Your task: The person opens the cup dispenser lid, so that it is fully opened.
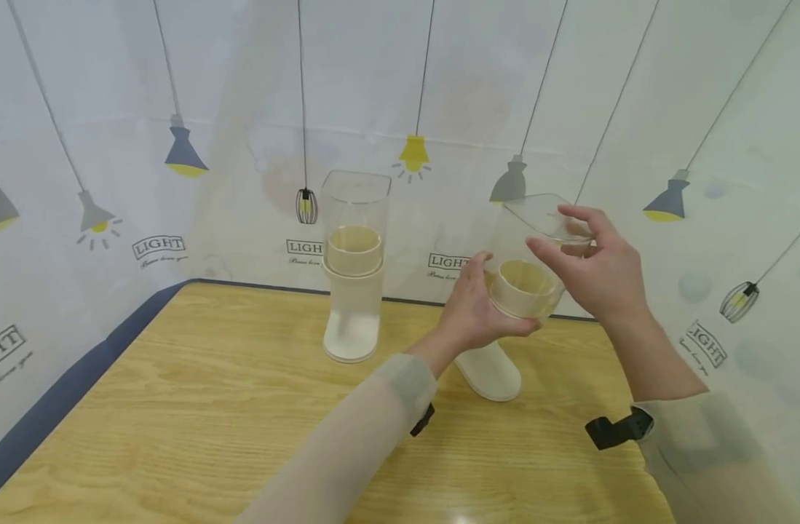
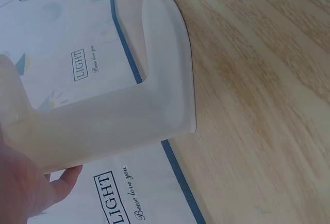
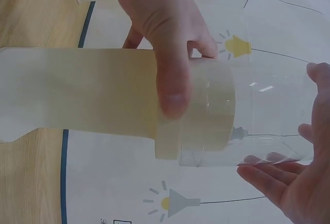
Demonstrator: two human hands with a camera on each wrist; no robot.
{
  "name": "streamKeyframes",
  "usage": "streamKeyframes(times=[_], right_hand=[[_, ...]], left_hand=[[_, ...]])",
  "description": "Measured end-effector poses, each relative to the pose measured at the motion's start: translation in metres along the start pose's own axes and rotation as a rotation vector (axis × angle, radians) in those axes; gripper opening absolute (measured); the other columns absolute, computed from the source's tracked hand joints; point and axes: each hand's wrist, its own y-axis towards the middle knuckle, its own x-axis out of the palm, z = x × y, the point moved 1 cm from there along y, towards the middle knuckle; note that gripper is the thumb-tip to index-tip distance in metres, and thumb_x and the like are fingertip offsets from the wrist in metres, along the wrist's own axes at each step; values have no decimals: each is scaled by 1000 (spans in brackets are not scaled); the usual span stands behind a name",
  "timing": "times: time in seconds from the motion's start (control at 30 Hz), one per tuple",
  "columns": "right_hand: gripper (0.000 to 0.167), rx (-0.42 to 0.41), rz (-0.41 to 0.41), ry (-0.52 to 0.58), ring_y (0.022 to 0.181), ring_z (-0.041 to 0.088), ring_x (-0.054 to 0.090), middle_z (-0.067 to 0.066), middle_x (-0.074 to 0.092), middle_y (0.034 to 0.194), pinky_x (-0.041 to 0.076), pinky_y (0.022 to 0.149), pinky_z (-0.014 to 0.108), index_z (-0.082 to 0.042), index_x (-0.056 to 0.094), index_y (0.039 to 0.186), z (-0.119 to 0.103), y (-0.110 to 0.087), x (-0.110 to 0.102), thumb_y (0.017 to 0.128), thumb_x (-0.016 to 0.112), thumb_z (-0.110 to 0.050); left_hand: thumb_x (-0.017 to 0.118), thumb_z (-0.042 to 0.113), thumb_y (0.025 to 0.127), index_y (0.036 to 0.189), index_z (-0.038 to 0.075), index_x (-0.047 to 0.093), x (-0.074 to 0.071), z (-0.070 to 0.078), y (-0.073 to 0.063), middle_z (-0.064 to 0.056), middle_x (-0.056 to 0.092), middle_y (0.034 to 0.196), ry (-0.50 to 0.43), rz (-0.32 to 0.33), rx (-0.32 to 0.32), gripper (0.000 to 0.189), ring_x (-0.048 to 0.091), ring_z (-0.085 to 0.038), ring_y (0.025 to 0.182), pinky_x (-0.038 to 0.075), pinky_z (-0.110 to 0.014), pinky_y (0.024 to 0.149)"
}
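Observation:
My left hand point(image 1: 465, 313) grips the collar at the top of a cream boot-shaped stand point(image 1: 494, 371); its long foot is low by the table in the left wrist view. In the right wrist view the left thumb point(image 3: 174, 87) lies across that collar. A clear container point(image 3: 273, 105) sits over the stand's round cream top. My right hand point(image 1: 603, 273) holds this container near its upper end, thumb and fingers spread around the wall. A matching cream stand point(image 1: 355, 313) stands upright to the left, with its own clear container point(image 1: 357, 196) on top.
The wooden table point(image 1: 210, 407) reaches back to a cloth backdrop point(image 1: 242, 87) printed with hanging lamps and "LIGHT" labels. A dark blue band point(image 1: 78, 378) runs along the table's left and back edges. Black straps point(image 1: 619, 428) sit at the wrists.

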Motion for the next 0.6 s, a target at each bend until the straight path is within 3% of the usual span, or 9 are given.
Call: streamKeyframes(times=[0.1, 0.2, 0.3, 0.6], right_hand=[[74, 4, 7, 7, 119, 27, 74, 13, 55, 160, 48, 68, 9, -38, 49, 157, 1, -1, -3, 92, 73, -64], [71, 7, 23, 45, 104, 1, 73, 14, 57, 158, 50, 67, 7, -38, 51, 155, 1, -2, -5, 93, 75, -60], [68, -8, 52, 86, 90, -21, 62, 14, 60, 155, 52, 66, 7, -38, 54, 153, -1, -4, -7, 92, 78, -56], [63, -52, 119, 132, 90, -24, 62, 13, 62, 153, 54, 66, 7, -39, 56, 150, -4, -5, -17, 92, 80, -50]], left_hand=[[99, 60, 62, 166, 23, 22, 0, 0, 0, -1, 46, 157, -21, -9, 13, 134, 57, -16, 126, 56, -36, 104], [99, 59, 63, 166, 23, 22, -2, -1, 0, -1, 47, 155, -53, -31, 15, 134, 57, -16, 126, 55, -36, 105], [98, 59, 64, 166, 24, 20, -4, -3, -1, -1, 47, 154, -86, -55, 22, 133, 57, -16, 128, 55, -37, 106], [98, 55, 69, 167, 23, 14, -7, -7, -3, -5, 45, 156, -129, -78, 40, 133, 58, -17, 130, 51, -41, 114]])
